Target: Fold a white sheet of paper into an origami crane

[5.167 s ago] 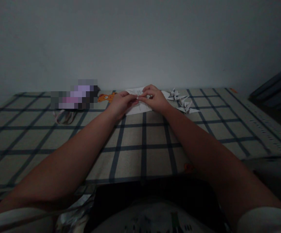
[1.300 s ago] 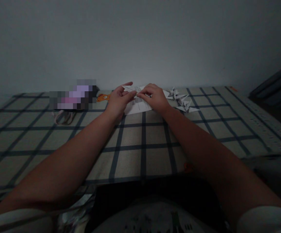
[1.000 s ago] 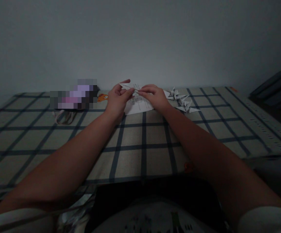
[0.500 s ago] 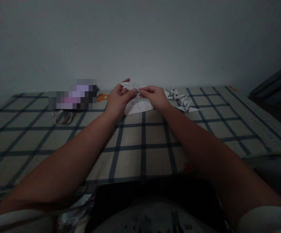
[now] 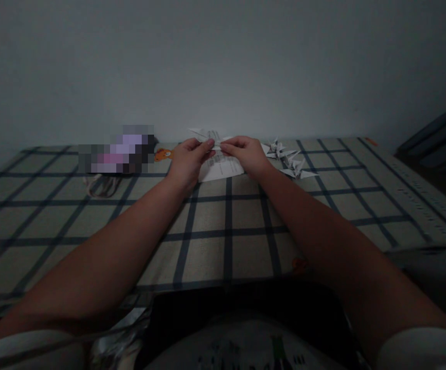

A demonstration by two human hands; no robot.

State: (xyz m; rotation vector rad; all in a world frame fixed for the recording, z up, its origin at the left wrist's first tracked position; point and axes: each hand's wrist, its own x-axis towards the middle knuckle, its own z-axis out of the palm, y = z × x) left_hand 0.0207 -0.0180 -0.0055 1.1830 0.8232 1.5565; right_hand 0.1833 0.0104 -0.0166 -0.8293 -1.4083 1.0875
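We fold paper at the far edge of the checked sheet [image 5: 226, 246].
Left hand [image 5: 187, 159] and right hand [image 5: 246, 154]: each grip clamped on our half-folded paper [image 5: 211, 134], above a printed page [image 5: 223, 168], 2 paper cranes [image 5: 289, 160] nearby.

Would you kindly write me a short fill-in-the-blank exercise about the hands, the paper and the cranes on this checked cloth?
The left hand and the right hand both pinch the folded paper, which is ____ in colour.
The paper cranes on the checked cloth number ____.
They lie on the person's ____ side of the hands.
Missing words: white; two; right.
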